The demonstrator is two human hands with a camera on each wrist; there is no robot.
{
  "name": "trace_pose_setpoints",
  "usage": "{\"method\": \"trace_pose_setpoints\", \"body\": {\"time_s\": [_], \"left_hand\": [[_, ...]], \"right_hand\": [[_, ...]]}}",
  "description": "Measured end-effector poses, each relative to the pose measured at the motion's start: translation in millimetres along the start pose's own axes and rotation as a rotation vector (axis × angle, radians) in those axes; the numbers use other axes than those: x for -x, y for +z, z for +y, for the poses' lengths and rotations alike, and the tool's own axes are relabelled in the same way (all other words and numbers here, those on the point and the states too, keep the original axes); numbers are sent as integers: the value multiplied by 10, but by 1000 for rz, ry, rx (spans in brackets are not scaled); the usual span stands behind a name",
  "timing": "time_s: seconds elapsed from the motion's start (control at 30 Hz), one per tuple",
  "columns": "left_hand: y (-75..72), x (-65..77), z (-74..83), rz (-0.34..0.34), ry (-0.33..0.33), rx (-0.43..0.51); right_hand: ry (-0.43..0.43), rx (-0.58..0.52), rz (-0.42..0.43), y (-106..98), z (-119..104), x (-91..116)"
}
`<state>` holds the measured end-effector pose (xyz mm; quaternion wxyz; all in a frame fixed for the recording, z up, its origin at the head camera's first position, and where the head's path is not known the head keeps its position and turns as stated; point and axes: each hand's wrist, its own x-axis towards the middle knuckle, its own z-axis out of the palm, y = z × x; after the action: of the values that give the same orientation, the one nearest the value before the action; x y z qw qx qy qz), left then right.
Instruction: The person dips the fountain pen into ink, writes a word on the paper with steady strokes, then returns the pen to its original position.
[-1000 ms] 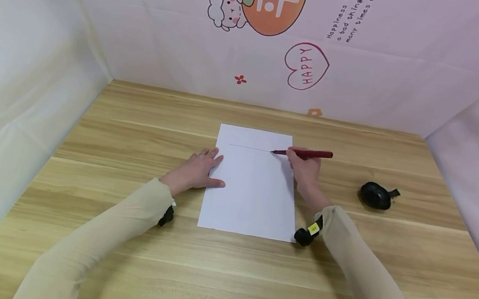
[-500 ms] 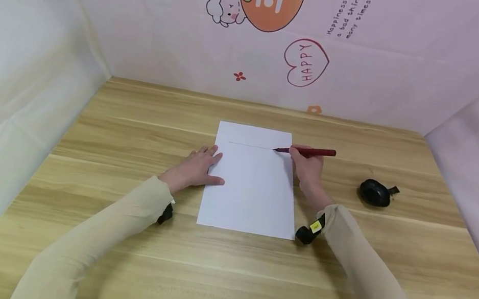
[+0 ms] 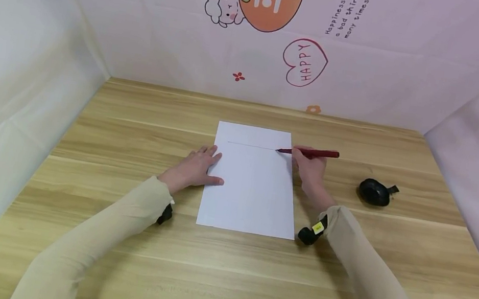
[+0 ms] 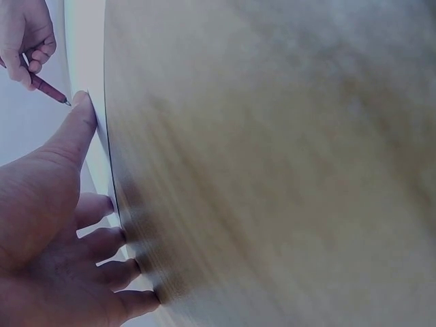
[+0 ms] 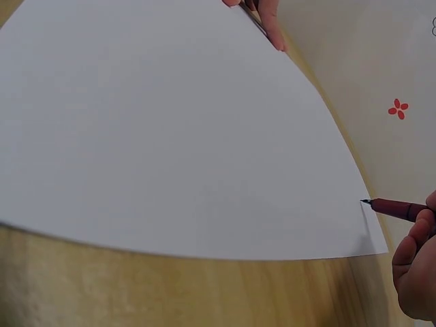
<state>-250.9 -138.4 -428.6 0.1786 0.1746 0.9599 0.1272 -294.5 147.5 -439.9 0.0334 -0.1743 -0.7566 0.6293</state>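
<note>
A white sheet of paper (image 3: 251,192) lies on the wooden table, with a thin straight line (image 3: 249,145) across its upper part. My right hand (image 3: 311,173) pinches a dark red fountain pen (image 3: 322,153), whose nib meets the paper at the line's right end. In the right wrist view the pen's metal nib (image 5: 366,201) shows near the sheet's edge. My left hand (image 3: 195,167) rests with spread fingers on the sheet's left edge; its thumb (image 4: 75,129) lies on the paper in the left wrist view.
A black rounded object (image 3: 374,192) with a short strap sits on the table (image 3: 220,281) to the right. White printed cloth (image 3: 169,30) hangs behind the table and at both sides. Black wrist cameras (image 3: 309,236) are worn below the sleeves.
The pen and right hand have moved a little to the right, and the drawn line has grown longer that way. The left hand keeps its place on the paper.
</note>
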Motion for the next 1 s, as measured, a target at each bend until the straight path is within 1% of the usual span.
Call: {"method": "trace_pose_setpoints", "body": {"time_s": [0.1, 0.5, 0.7, 1.0], "left_hand": [[0, 1, -2, 0, 2, 2], [-4, 30, 2, -4, 11, 19], [-4, 31, 0, -8, 6, 30], [-9, 38, 2, 9, 23, 24]], "right_hand": [[-5, 3, 7, -22, -6, 2], [27, 38, 18, -91, 23, -29], [11, 6, 32, -109, 18, -20], [-17, -36, 27, -160, 27, -33]]}}
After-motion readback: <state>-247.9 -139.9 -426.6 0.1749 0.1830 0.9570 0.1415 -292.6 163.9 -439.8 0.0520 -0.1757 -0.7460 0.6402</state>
